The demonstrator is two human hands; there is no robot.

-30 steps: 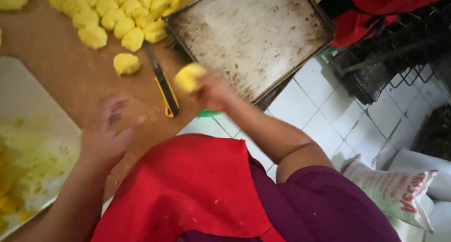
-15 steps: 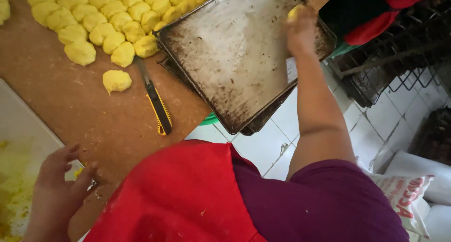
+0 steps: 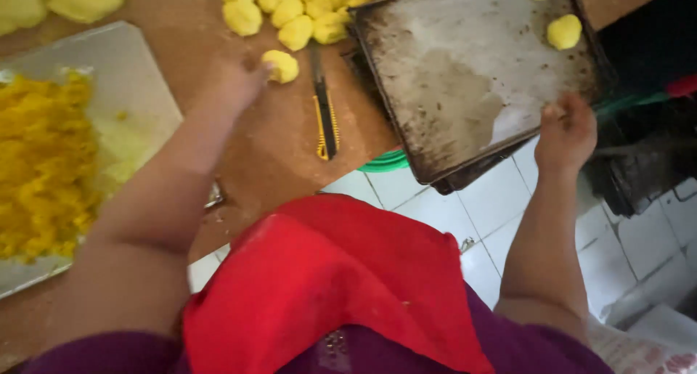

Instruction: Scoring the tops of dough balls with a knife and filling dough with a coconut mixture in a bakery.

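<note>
Dough ball [image 3: 280, 65], lone and yellow, lies on the brown counter [image 3: 268, 156] just below a cluster of dough balls [image 3: 298, 11] at the far edge. At the counter's left end a white board [image 3: 138, 83] carries crumbly yellow filling [image 3: 43, 156]. Left hand [image 3: 239, 83] reaches across from the near edge, arm stretched out, fingertips touching the lone ball; whether they grip it cannot be told. Right of the ball a yellow-and-black knife [image 3: 325, 105] lies pointing away. Further right a stained tray [image 3: 465, 76] overhangs the counter's edge, two balls [image 3: 564, 31] in its far right corner. Right hand [image 3: 566, 131] sits at the tray's near right edge, fingers curled loosely, holding nothing.
</note>
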